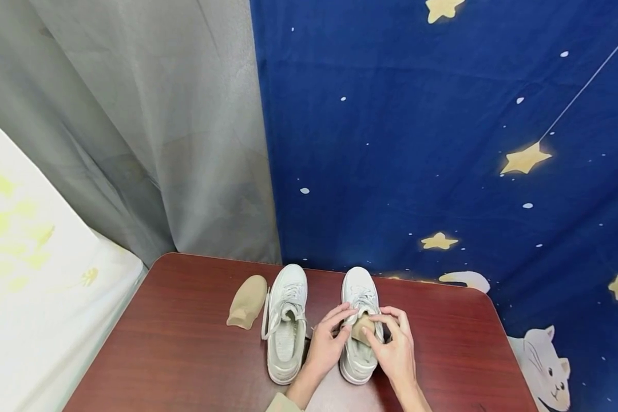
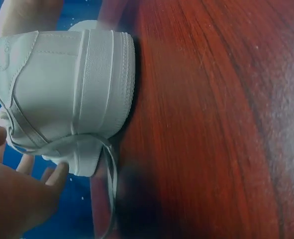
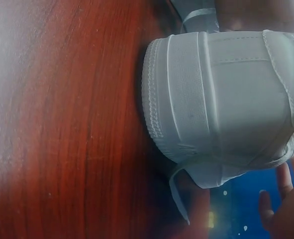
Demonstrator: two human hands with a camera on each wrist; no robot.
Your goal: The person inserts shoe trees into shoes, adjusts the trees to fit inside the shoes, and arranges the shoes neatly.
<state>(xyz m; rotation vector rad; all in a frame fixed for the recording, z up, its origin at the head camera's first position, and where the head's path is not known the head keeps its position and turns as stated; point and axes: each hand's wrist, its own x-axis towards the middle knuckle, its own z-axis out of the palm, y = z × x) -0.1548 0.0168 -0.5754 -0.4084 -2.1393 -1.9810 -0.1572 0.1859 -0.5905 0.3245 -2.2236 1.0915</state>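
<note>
The right-hand one of two white lace-up sneakers [image 1: 359,286] stands on the table between both hands, toe away from me. My right hand [image 1: 397,349] pinches a beige shoe stuffer [image 1: 363,329] between thumb and fingers, inside that sneaker's opening. My left hand [image 1: 325,346] holds the same sneaker at the left side of its collar, near the tongue. Both wrist views show the sneaker's heel end [image 2: 52,79] close up, fingers along its far side. The stuffer's front end is hidden inside the shoe.
The left-hand sneaker [image 1: 292,286] stands parallel, its lace hanging over the left side. Left of it lies a second beige stuffer [image 1: 248,300], rounded at one end and narrower at the other. The brown wooden table [image 1: 185,343] meets a blue star-patterned curtain [image 1: 391,143] behind.
</note>
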